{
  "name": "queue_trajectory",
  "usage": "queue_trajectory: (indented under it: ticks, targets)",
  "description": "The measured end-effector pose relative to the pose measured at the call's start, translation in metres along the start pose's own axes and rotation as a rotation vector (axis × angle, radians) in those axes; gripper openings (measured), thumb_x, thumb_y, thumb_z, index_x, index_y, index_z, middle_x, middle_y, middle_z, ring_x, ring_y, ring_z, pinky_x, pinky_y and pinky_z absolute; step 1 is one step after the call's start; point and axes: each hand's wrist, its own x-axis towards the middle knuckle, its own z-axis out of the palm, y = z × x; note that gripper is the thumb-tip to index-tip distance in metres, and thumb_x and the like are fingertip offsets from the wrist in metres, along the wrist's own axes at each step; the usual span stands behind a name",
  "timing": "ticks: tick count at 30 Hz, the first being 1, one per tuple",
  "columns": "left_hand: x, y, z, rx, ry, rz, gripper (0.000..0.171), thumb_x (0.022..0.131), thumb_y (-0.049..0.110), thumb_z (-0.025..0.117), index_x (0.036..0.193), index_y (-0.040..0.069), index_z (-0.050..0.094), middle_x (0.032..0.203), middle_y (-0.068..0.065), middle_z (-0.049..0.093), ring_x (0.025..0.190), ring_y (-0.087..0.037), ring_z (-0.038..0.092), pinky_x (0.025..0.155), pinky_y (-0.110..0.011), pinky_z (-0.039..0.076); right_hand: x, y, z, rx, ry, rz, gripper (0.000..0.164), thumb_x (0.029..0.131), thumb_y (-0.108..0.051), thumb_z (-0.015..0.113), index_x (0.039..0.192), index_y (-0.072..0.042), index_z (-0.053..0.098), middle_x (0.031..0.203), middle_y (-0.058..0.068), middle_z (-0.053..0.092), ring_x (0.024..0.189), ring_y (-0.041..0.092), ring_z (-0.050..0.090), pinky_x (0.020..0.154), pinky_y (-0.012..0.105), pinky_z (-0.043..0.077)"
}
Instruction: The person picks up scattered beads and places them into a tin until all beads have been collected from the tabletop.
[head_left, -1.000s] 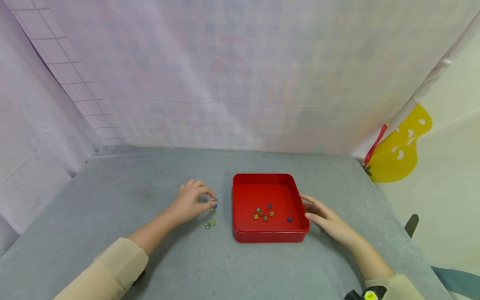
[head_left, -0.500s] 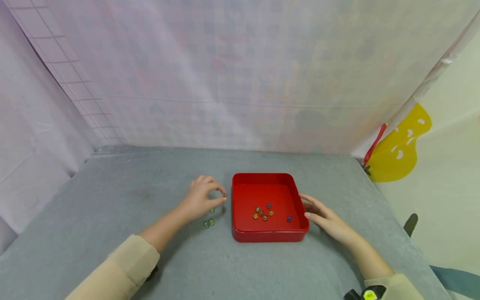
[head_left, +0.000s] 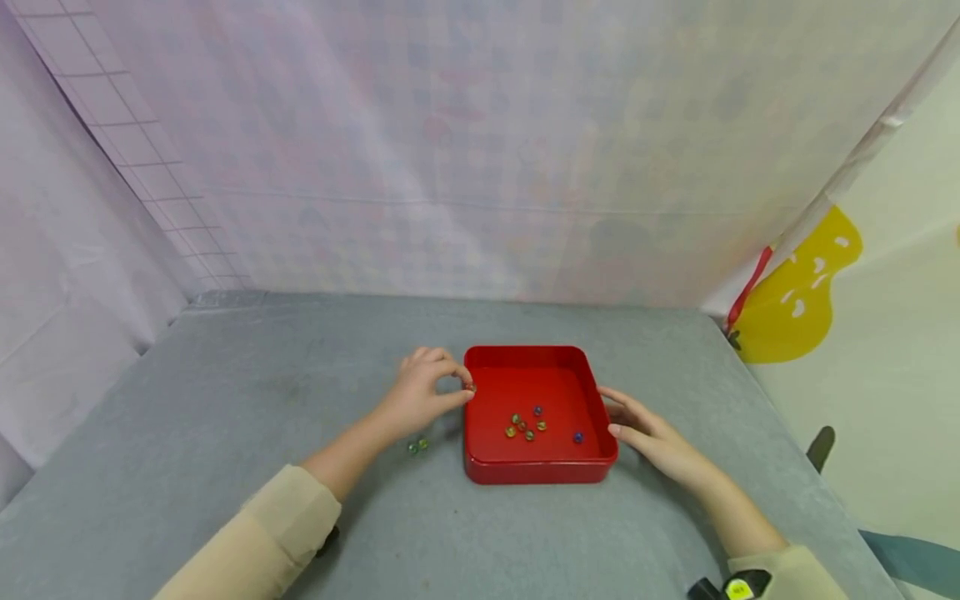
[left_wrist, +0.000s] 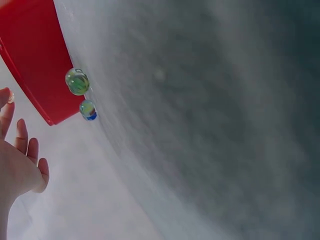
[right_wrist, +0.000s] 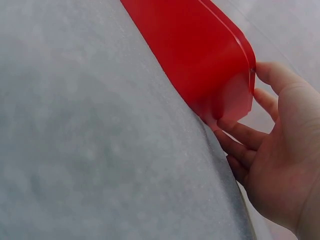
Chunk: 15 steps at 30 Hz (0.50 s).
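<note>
My left hand (head_left: 429,393) pinches a small glass marble (head_left: 470,387) between thumb and index finger, right at the left rim of a square red tray (head_left: 525,473). In the left wrist view this marble (left_wrist: 11,98) shows only partly at the fingertips. Inside the tray lie several marbles, among them a dark blue one (head_left: 578,437) and a yellow-green one (head_left: 511,432). Below my left wrist, greenish marbles (head_left: 423,444) rest on the table. My right hand (head_left: 652,437) touches the tray's right wall with loosely bent fingers, its thumb at the rim in the right wrist view.
The tray stands on a grey cloth-covered table (head_left: 300,350). A pale patterned curtain (head_left: 480,150) hangs behind the table's far edge, and another white sheet (head_left: 67,250) hangs on the left. A yellow pear print (head_left: 795,304) marks the right-hand sheet.
My left hand has lifted a marble from the table and carried it right to the tray's left rim. The tray and my right hand have stayed in place.
</note>
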Motion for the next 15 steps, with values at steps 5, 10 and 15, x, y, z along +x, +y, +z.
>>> queue_trajectory:
  ticks: [5,10,15]
  targets:
    - [0.003,0.005,0.003,-0.004,0.002,-0.004,0.007,0.084,0.020,0.075,0.087,0.021,0.069,0.095,0.001,0.057,0.096,-0.015,0.044,0.089,-0.045,0.029,0.000,-0.001,0.000,-0.011,0.008,0.009,0.053,0.099,-0.013,0.050,0.149,-0.010,0.032,0.136,0.023,0.048,0.121,0.039,0.047,0.090,0.025,0.043]
    - [0.006,0.009,0.006,-0.015,0.005,-0.009,0.007,0.085,0.020,0.075,0.089,0.020,0.070,0.097,0.000,0.057,0.098,-0.016,0.044,0.091,-0.046,0.029,0.000,-0.001,0.000,-0.005,0.003,0.011,0.053,0.099,-0.013,0.049,0.149,-0.009,0.031,0.136,0.024,0.048,0.120,0.040,0.046,0.090,0.026,0.043]
    - [0.009,0.012,0.009,-0.017,-0.004,-0.025,0.008,0.085,0.023,0.075,0.091,0.022,0.069,0.100,0.004,0.056,0.101,-0.016,0.044,0.093,-0.046,0.030,0.000,-0.001,0.000,0.000,0.000,0.013,0.053,0.099,-0.013,0.050,0.149,-0.009,0.032,0.136,0.024,0.048,0.120,0.041,0.046,0.089,0.026,0.043]
